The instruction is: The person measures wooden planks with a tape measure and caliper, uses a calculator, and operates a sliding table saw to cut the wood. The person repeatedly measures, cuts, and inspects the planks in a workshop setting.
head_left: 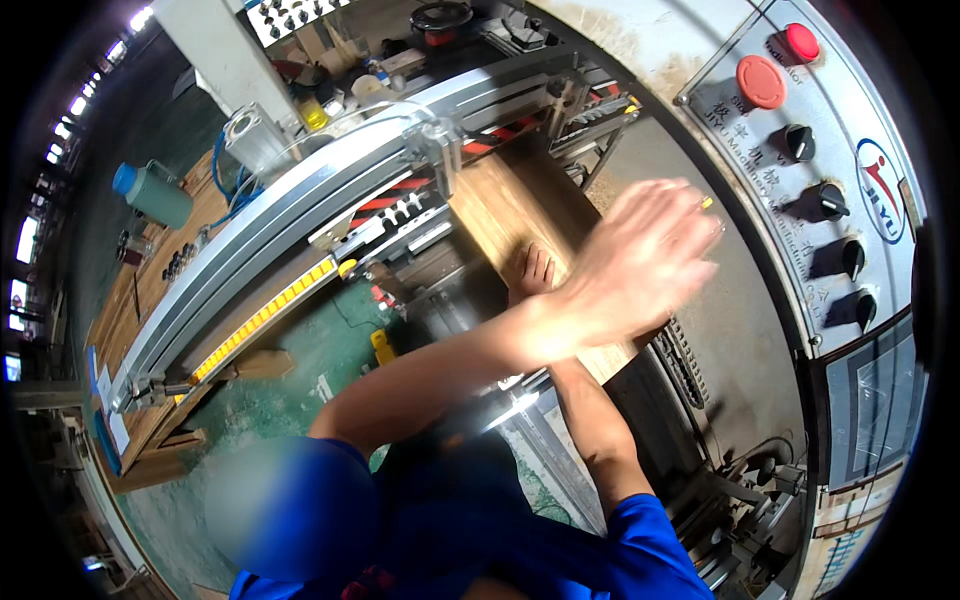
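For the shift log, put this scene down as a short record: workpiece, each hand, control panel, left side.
Workpiece: long wooden board
Right hand: fingers on the board; grip on its edges not clear
Left hand: raised and blurred, crossed over to the person's right
Control panel: two round red fittings, four black knobs
Left side: blue-capped bottle, yellow strip along a rail

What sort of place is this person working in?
Most likely a woodworking workshop or factory: there's a wooden board under the person's right hand, a long metal rail across the work area, and a control panel with red buttons and black knobs.
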A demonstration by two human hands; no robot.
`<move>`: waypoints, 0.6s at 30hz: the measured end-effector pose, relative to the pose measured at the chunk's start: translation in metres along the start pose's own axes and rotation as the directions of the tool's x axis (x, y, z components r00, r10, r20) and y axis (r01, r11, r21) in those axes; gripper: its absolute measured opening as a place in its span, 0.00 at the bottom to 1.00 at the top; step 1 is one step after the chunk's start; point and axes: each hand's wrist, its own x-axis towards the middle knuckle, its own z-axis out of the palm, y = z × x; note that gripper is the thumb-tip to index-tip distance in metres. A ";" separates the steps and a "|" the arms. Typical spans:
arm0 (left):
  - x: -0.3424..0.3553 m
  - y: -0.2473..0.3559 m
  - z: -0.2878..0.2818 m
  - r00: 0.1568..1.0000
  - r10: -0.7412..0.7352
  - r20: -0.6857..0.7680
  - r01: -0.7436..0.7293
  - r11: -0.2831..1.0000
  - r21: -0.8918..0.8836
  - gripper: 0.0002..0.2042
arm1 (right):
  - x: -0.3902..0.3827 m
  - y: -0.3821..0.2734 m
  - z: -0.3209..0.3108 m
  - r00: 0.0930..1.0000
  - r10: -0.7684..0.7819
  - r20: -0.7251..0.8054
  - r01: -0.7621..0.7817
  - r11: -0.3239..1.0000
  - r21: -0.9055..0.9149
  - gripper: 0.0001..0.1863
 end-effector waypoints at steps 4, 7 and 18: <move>-0.168 -0.060 -0.045 0.807 -0.590 0.007 0.584 0.799 0.142 0.20 | -0.022 -0.014 0.003 1.000 -0.025 0.009 0.024 0.993 0.117 0.41; -0.286 -0.109 -0.075 0.247 -0.955 -0.166 0.969 0.240 0.063 0.34 | -0.057 -0.040 -0.022 0.998 -0.064 -0.029 0.068 0.980 0.185 0.35; -0.383 0.011 -0.186 -0.017 -0.910 0.414 0.249 -0.405 -0.880 0.26 | -0.190 -0.095 -0.135 0.905 -0.408 0.124 0.252 0.747 0.615 0.54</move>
